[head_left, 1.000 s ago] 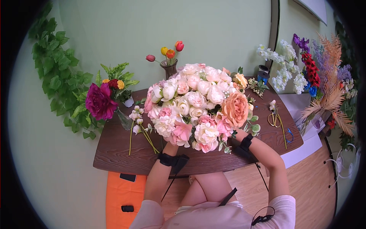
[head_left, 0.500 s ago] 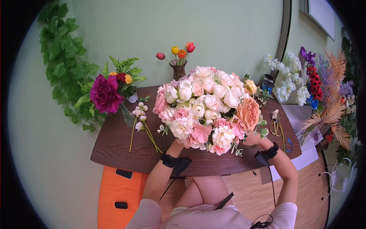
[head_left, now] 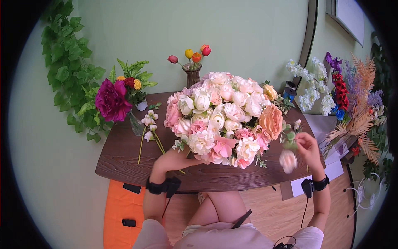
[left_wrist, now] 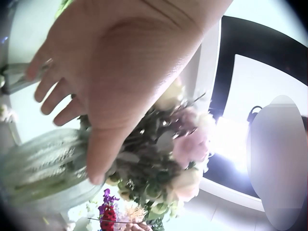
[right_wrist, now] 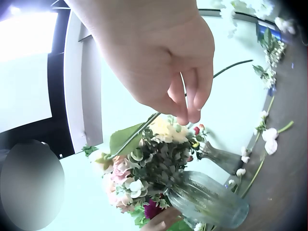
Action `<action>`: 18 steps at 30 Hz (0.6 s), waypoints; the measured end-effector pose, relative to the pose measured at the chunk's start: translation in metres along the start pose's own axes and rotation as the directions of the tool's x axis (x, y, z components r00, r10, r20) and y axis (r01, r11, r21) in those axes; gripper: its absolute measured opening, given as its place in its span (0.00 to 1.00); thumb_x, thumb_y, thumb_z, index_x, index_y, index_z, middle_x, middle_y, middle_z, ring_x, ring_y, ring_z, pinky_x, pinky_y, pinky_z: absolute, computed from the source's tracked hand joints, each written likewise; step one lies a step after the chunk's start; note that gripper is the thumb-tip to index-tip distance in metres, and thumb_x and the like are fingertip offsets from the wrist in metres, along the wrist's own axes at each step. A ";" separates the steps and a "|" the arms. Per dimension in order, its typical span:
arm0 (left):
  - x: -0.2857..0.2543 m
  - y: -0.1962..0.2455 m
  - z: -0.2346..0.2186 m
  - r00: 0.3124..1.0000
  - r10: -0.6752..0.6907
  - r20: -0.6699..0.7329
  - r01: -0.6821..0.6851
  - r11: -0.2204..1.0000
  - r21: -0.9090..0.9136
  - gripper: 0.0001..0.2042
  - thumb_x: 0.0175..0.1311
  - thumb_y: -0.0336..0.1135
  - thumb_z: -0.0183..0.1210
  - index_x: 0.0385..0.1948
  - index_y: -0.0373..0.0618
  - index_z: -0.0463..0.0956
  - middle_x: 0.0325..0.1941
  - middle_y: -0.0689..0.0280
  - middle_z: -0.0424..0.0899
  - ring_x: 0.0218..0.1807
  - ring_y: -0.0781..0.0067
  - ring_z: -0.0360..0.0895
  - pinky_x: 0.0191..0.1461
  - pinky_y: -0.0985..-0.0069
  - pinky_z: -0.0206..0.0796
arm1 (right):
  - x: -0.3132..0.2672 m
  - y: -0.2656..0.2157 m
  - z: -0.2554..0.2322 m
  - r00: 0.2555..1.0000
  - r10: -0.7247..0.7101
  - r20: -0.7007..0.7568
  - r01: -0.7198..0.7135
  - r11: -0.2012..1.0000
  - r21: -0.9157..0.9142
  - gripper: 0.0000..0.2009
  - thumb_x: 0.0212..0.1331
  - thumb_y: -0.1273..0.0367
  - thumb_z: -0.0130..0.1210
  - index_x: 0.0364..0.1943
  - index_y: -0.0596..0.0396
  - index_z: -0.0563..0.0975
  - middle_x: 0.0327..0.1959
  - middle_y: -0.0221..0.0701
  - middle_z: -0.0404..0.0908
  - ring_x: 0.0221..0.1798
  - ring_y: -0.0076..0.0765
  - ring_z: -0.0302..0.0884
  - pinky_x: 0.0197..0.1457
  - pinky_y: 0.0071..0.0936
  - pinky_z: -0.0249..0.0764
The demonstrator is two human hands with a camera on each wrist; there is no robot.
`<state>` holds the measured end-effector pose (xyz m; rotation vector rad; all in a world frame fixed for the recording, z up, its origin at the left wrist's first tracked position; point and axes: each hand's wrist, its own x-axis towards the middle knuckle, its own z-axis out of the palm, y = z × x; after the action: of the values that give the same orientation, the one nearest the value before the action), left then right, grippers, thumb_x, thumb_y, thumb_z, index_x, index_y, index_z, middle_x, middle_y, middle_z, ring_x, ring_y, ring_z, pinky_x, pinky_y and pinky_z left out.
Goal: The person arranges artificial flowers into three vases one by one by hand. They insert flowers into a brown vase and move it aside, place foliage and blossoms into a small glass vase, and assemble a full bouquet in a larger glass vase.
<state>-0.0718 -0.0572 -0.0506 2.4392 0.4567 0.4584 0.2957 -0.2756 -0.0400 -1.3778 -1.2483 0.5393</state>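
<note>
A large bouquet (head_left: 219, 116) of pink, white and peach flowers stands in a ribbed clear glass vase (right_wrist: 207, 202). To its right, my right hand (head_left: 309, 151) pinches the thin green stem (right_wrist: 139, 132) of a pale pink rose (head_left: 288, 161). The rose's head hangs downward, blurred, with a green leaf (right_wrist: 124, 139) on the stem. Under the bouquet's front left edge is my left hand (head_left: 176, 161). In the left wrist view its fingers (left_wrist: 60, 96) are extended and the thumb overlaps the vase (left_wrist: 43, 168) near the neck.
White-blossom stems (head_left: 151, 128) lie left on the brown table (head_left: 128, 153). Behind them stands a purple flower (head_left: 112, 101) in a glass vase. A tulip vase (head_left: 192, 76) is at the back. Spools (head_left: 289, 93) stand back right, beyond which are tall colourful flowers (head_left: 342, 93).
My right hand has drawn away from the bouquet to the right and now holds the pale pink rose. My left hand has shifted left from beneath the blossoms and shows more.
</note>
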 end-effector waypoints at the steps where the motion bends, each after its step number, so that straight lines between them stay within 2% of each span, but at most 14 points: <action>1: -0.010 0.004 -0.010 0.997 -0.010 -0.071 0.015 0.998 0.065 0.17 0.54 0.41 0.56 0.45 0.46 0.72 0.46 0.57 0.76 0.49 0.56 0.72 0.52 0.70 0.63 | 0.000 -0.003 -0.006 0.999 -0.014 -0.044 0.013 1.000 -0.006 0.07 0.57 0.79 0.46 0.39 0.61 0.71 0.33 0.31 0.79 0.36 0.21 0.77 0.40 0.19 0.72; 3: -0.029 -0.005 -0.026 0.971 -0.188 -0.150 0.202 0.975 0.091 0.10 0.56 0.38 0.54 0.37 0.45 0.74 0.35 0.55 0.78 0.40 0.54 0.75 0.43 0.69 0.66 | 0.001 -0.010 -0.016 0.988 -0.061 -0.145 0.058 0.998 -0.028 0.05 0.57 0.79 0.48 0.37 0.61 0.72 0.31 0.31 0.79 0.38 0.23 0.77 0.41 0.19 0.72; 5: -0.042 0.033 -0.048 0.848 -0.272 -0.455 0.377 0.912 0.158 0.06 0.57 0.35 0.52 0.29 0.44 0.74 0.26 0.56 0.77 0.32 0.58 0.75 0.36 0.69 0.65 | 0.002 -0.020 -0.026 0.964 -0.174 -0.200 0.156 0.982 -0.103 0.05 0.57 0.76 0.49 0.37 0.62 0.74 0.31 0.31 0.79 0.34 0.22 0.76 0.38 0.18 0.71; 6: -0.045 0.036 -0.051 0.787 -0.151 -0.599 0.340 0.915 0.217 0.05 0.56 0.29 0.51 0.29 0.36 0.71 0.30 0.61 0.78 0.30 0.66 0.75 0.37 0.77 0.65 | 0.004 -0.022 -0.031 0.937 -0.249 -0.244 0.224 0.966 -0.126 0.06 0.58 0.75 0.50 0.37 0.62 0.75 0.31 0.30 0.79 0.32 0.21 0.74 0.36 0.16 0.70; 8: -0.038 0.064 -0.055 0.602 -0.013 -0.798 0.217 0.965 0.148 0.04 0.56 0.27 0.49 0.30 0.37 0.72 0.31 0.61 0.77 0.34 0.64 0.74 0.40 0.74 0.65 | 0.008 -0.023 -0.041 0.826 -0.356 -0.436 0.180 0.901 -0.395 0.08 0.58 0.73 0.51 0.39 0.63 0.75 0.31 0.28 0.77 0.27 0.18 0.69 0.32 0.14 0.65; 9: -0.032 0.074 -0.056 0.601 -0.015 -0.799 0.217 0.965 0.145 0.04 0.56 0.27 0.49 0.30 0.37 0.72 0.31 0.61 0.77 0.34 0.64 0.74 0.40 0.74 0.65 | 0.010 -0.037 -0.044 0.818 -0.347 -0.460 0.135 0.892 -0.432 0.09 0.60 0.71 0.51 0.39 0.63 0.75 0.33 0.27 0.75 0.27 0.16 0.64 0.30 0.14 0.61; 10: -0.026 0.082 -0.057 0.610 0.235 -0.756 0.047 0.943 0.331 0.04 0.53 0.27 0.52 0.30 0.40 0.72 0.33 0.61 0.77 0.37 0.62 0.74 0.42 0.71 0.64 | 0.014 -0.047 -0.045 0.818 -0.348 -0.458 0.135 0.890 -0.435 0.09 0.60 0.71 0.51 0.39 0.63 0.75 0.33 0.27 0.75 0.27 0.16 0.64 0.30 0.14 0.61; 11: -0.019 0.091 -0.058 0.574 0.471 -0.669 -0.120 0.857 0.500 0.05 0.51 0.28 0.54 0.30 0.42 0.73 0.34 0.62 0.77 0.40 0.60 0.73 0.43 0.68 0.63 | 0.019 -0.056 -0.046 0.740 -0.468 -0.483 0.254 0.860 -0.443 0.09 0.61 0.70 0.50 0.40 0.62 0.75 0.33 0.26 0.75 0.27 0.15 0.64 0.30 0.13 0.60; 12: -0.014 0.100 -0.059 0.624 0.547 -0.558 -0.208 0.804 0.557 0.08 0.50 0.30 0.54 0.33 0.42 0.74 0.37 0.62 0.77 0.43 0.58 0.73 0.48 0.65 0.61 | 0.022 -0.065 -0.047 0.644 -0.574 -0.506 0.367 0.812 -0.455 0.10 0.61 0.69 0.49 0.40 0.62 0.75 0.34 0.25 0.74 0.27 0.14 0.63 0.29 0.13 0.59; 13: -0.008 0.107 -0.061 0.689 0.592 -0.417 -0.268 0.743 0.613 0.16 0.49 0.38 0.59 0.38 0.41 0.73 0.40 0.60 0.77 0.47 0.59 0.72 0.52 0.63 0.58 | 0.026 -0.075 -0.047 0.643 -0.577 -0.504 0.367 0.809 -0.459 0.10 0.61 0.69 0.49 0.40 0.62 0.75 0.34 0.25 0.74 0.27 0.14 0.63 0.29 0.13 0.59; 14: -0.001 0.113 -0.059 0.687 0.594 -0.419 -0.270 0.744 0.612 0.16 0.49 0.38 0.59 0.38 0.41 0.73 0.40 0.60 0.77 0.47 0.59 0.72 0.52 0.63 0.58 | 0.029 -0.086 -0.046 0.581 -0.556 -0.594 0.463 0.826 -0.321 0.10 0.62 0.69 0.48 0.41 0.61 0.75 0.35 0.27 0.75 0.28 0.15 0.65 0.31 0.13 0.61; 15: 0.007 0.120 -0.055 0.727 0.576 -0.375 -0.268 0.740 0.617 0.21 0.46 0.44 0.61 0.40 0.39 0.72 0.42 0.59 0.76 0.47 0.60 0.71 0.53 0.63 0.57 | 0.032 -0.097 -0.044 0.523 -0.514 -0.680 0.560 0.809 -0.181 0.11 0.63 0.68 0.47 0.42 0.61 0.74 0.36 0.28 0.75 0.29 0.17 0.67 0.32 0.13 0.62; 16: 0.012 0.124 -0.052 0.763 0.555 -0.330 -0.267 0.736 0.622 0.28 0.44 0.50 0.62 0.42 0.37 0.70 0.43 0.58 0.75 0.48 0.61 0.71 0.53 0.63 0.56 | 0.035 -0.109 -0.038 0.520 -0.517 -0.680 0.561 0.807 -0.184 0.11 0.63 0.68 0.47 0.42 0.61 0.74 0.36 0.28 0.75 0.29 0.17 0.67 0.32 0.13 0.62; 18: 0.017 0.120 -0.047 0.802 0.513 -0.306 -0.231 0.739 0.633 0.34 0.40 0.54 0.64 0.45 0.36 0.69 0.46 0.57 0.74 0.50 0.60 0.70 0.55 0.62 0.54 | 0.038 -0.130 -0.027 0.457 -0.544 -0.704 0.693 0.714 -0.101 0.12 0.64 0.67 0.46 0.45 0.61 0.73 0.39 0.32 0.76 0.33 0.20 0.72 0.36 0.15 0.67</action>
<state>-0.0516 -0.1173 0.0625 3.0220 0.2948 1.2754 0.2852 -0.2801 0.0977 -0.7063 -0.9154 -0.3771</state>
